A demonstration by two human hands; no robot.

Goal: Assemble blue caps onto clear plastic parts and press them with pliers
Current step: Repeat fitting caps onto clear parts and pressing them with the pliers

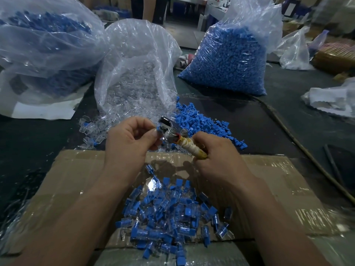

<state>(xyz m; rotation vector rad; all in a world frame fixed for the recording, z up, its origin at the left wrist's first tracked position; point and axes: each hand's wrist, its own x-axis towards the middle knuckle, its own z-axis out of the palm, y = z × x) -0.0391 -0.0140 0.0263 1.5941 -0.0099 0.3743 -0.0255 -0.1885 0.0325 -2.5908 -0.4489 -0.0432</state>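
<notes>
**Pressing a capped part in the pliers, above the table (pixel 269 120)**

The left hand (pixel 132 139) pinches the blue-capped clear part (pixel 158 129) between thumb and fingers (pixel 148 135) and presents it to the head of the pliers (pixel 169 132). The right hand (pixel 217 156) is curled tightly round the taped handles. Whether the jaws already bear on the cap cannot be told. Seat the cap square before squeezing, apply one even squeeze, and keep the left fingertips outside the jaws. Drop the pressed part onto the finished pile (pixel 169 214) directly below.
</notes>
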